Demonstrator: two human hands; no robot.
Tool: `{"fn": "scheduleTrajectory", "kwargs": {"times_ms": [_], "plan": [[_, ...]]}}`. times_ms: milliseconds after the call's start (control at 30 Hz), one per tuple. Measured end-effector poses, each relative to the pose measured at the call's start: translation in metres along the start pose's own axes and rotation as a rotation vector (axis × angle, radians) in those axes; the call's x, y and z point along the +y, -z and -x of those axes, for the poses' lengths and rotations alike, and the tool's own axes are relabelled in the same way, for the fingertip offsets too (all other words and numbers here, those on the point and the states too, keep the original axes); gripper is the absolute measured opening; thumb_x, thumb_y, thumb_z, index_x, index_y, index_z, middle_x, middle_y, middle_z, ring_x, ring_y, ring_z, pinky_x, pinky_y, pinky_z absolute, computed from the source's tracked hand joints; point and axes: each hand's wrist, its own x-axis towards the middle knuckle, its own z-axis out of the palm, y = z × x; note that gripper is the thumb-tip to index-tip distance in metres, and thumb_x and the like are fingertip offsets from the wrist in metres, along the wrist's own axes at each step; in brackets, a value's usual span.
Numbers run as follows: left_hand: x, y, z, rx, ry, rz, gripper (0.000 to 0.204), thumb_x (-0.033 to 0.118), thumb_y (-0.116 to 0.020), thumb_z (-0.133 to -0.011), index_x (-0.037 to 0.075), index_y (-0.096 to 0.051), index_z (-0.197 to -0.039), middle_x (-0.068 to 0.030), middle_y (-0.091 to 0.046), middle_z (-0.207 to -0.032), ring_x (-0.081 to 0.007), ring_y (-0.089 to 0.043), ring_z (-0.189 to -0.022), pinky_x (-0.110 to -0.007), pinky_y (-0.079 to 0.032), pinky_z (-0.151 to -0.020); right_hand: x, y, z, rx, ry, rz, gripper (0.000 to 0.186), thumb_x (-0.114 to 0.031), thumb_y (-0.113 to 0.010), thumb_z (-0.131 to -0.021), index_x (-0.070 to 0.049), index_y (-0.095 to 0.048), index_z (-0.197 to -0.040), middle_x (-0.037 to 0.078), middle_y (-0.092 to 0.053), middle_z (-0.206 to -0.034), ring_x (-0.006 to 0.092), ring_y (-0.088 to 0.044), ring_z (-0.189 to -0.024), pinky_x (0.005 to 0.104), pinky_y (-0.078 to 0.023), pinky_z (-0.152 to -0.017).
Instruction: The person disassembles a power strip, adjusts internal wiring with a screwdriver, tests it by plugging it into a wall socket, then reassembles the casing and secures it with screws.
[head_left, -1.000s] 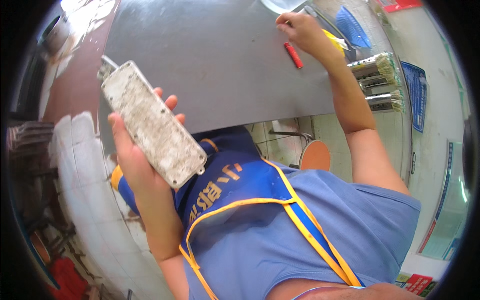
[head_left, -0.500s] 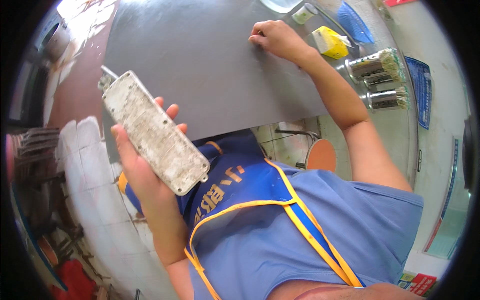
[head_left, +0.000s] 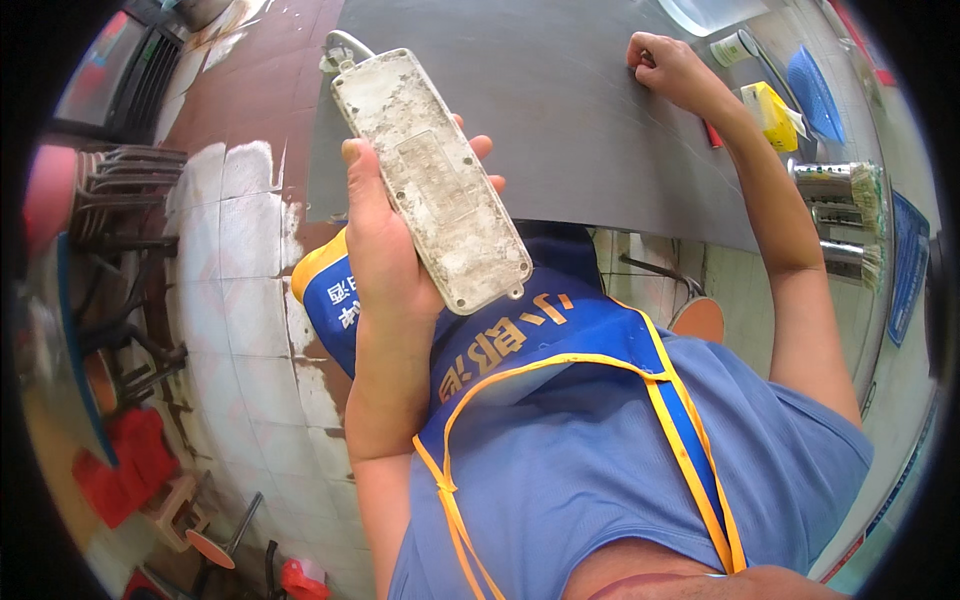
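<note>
My left hand (head_left: 375,225) is wrapped round a grimy white power strip (head_left: 432,180), raised above the near left part of the grey table. Its stained underside faces up, with screws along the edges, and a cord end (head_left: 346,46) curves from its far end. The thumb presses one long side; fingertips show at the other. On the far right of the grey tabletop (head_left: 560,150) rests my right hand (head_left: 680,75), fingers curled closed. Whatever it holds, if anything, is hidden.
Right of my right forearm are a yellow tissue pack (head_left: 772,117), a blue basket (head_left: 815,95), a white-green canister (head_left: 733,48) and metal holders of sticks (head_left: 845,185). A small red object (head_left: 713,135) lies beside the forearm. An orange-topped stool (head_left: 698,320) stands under the table edge.
The view has turned, so the table and both hands appear farther right. The power strip appears higher and more upright in my left hand. My right hand remains closed on the table.
</note>
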Motion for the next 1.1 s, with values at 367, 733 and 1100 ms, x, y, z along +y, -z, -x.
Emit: {"fn": "scheduleTrajectory", "kwargs": {"times_ms": [367,733,1100], "plan": [[0.005,-0.010,0.008,0.095,0.006,-0.042,0.059,0.048,-0.034,-0.110,-0.001,-0.053,-0.137,-0.0247,-0.063,-0.120,-0.0385,-0.065,-0.106,-0.050,-0.057,-0.090,-0.227,-0.003,0.079,0.020,0.834,-0.745,0.019,0.011,-0.072,-0.081,-0.002,-0.066,-0.094,0.011,-0.067,-0.097,0.0168,-0.064,-0.076,0.0265,-0.050,-0.062],[-0.001,0.004,0.003,-0.012,0.025,0.005,0.074,0.061,-0.031,-0.108,0.001,-0.042,-0.150,-0.0245,-0.060,-0.123,-0.0358,-0.062,-0.108,-0.049,-0.055,-0.093,-0.233,-0.023,0.082,0.034,0.873,-0.654,0.020,0.004,-0.072,-0.077,-0.007,-0.063,-0.091,0.005,-0.064,-0.093,0.0274,-0.065,-0.078,0.0383,-0.055,-0.067],[-0.002,-0.011,0.005,0.057,-0.058,-0.088,0.073,0.059,-0.029,-0.109,0.001,-0.038,-0.152,-0.0260,-0.059,-0.124,-0.0358,-0.062,-0.111,-0.049,-0.054,-0.096,-0.231,-0.012,0.078,-0.063,0.845,-0.638,0.014,0.008,-0.070,-0.085,-0.002,-0.065,-0.093,0.011,-0.064,-0.096,0.0221,-0.064,-0.077,0.0323,-0.053,-0.065]]}}
